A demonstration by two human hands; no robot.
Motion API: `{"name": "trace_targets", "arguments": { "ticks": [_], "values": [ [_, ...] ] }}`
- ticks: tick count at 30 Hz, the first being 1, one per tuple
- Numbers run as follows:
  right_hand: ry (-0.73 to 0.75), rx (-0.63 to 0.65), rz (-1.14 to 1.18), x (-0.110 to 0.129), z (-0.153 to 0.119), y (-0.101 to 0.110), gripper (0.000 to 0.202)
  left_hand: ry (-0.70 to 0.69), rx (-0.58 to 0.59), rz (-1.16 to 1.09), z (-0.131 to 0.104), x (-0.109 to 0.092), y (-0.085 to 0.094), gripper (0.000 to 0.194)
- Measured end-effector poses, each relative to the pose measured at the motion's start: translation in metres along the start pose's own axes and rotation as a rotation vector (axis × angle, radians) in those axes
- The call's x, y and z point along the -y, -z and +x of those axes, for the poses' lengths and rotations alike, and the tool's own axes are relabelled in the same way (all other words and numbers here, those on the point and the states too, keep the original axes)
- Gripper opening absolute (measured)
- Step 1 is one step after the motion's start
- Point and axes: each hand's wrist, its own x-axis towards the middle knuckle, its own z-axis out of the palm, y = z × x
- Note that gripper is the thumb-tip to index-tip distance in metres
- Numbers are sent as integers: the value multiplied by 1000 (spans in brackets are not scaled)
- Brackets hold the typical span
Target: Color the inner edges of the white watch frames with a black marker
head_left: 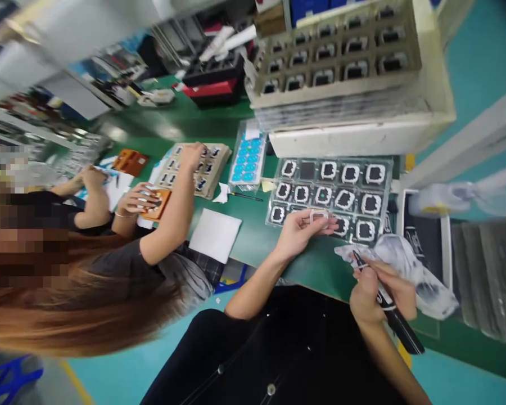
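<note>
My left hand (297, 233) is over the front edge of a clear plastic tray (388, 183). Its thumb and fingers pinch a small white-framed part (319, 214), whose details are too small to make out. In the tray sit several black parts with white frames (350, 173); one pocket in the back row looks different, a plain dark square. To the right, my right hand (373, 292) grips a black marker pen (405, 332), its tip pointing up and left. Crumpled clear plastic (421, 275) lies just behind that hand.
A stack of trays (337, 95) full of similar parts rises on a white box (341, 138). Blue pieces in a tray (248, 154), a white sheet (215, 233) and a thin pen (247, 196) lie leftward. Co-workers' hands (191, 154) work at the left.
</note>
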Motion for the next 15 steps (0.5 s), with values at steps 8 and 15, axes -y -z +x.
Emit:
{"name": "trace_targets", "arguments": {
  "ticks": [8, 15],
  "values": [
    [61, 184, -4, 18, 7, -11, 12, 177, -126, -114, -38, 44, -32, 55],
    [-8, 214, -36, 23, 11, -16, 13, 129, -97, 12, -40, 47, -38, 53]
  ]
}}
